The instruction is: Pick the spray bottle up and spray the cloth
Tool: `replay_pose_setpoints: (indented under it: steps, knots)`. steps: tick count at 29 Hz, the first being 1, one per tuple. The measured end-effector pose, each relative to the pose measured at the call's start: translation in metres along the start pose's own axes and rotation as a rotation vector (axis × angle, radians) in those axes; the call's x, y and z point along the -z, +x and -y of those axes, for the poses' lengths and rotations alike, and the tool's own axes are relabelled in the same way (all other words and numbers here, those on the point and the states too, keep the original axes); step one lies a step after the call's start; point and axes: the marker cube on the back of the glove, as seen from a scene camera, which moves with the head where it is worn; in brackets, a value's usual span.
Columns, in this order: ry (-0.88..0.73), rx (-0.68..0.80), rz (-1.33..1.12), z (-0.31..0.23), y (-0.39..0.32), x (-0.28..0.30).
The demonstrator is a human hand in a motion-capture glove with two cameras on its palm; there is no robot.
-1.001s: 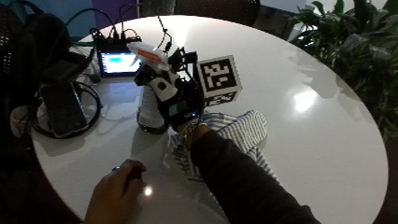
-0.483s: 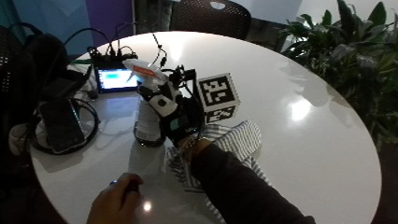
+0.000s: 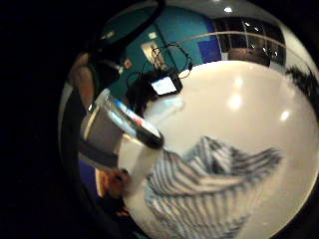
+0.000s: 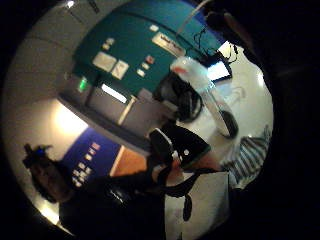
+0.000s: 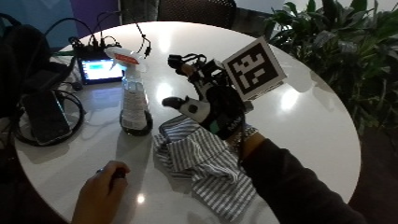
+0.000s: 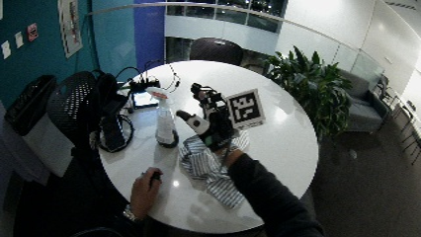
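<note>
The gloved right hand [image 5: 208, 109] has let go of the spray bottle [image 5: 133, 100], fingers now spread above the striped cloth [image 5: 205, 165] (bottle upright beside it, toward the table's [image 5: 311, 107] left edge), so spraying seemingly awaits another grasp.

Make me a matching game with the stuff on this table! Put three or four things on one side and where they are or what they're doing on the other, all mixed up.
Things:
1. spray bottle
2. striped cloth
3. gloved right hand
4. small screen

Descriptions:
A. lies crumpled on the table
B. glows at the far side, among cables
C. stands upright beside the cloth, with no hand on it
D. is raised above the cloth, fingers open, holding nothing

Pairs: 1-C, 2-A, 3-D, 4-B
</note>
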Motion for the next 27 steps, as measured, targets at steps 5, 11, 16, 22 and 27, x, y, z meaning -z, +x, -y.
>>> replay_pose_setpoints:
  steps: [5, 11, 16, 22, 27]
  knots:
    - [-0.261, 0.172, -0.185, -0.027, -0.012, 0.023]
    - [-0.463, 0.292, -0.292, -0.058, -0.034, 0.027]
    - [-0.556, 0.406, -0.279, -0.066, -0.065, -0.005]
    - [-0.622, 0.405, -0.369, -0.095, -0.052, 0.023]
    - [-0.609, 0.409, -0.396, -0.096, -0.049, 0.022]
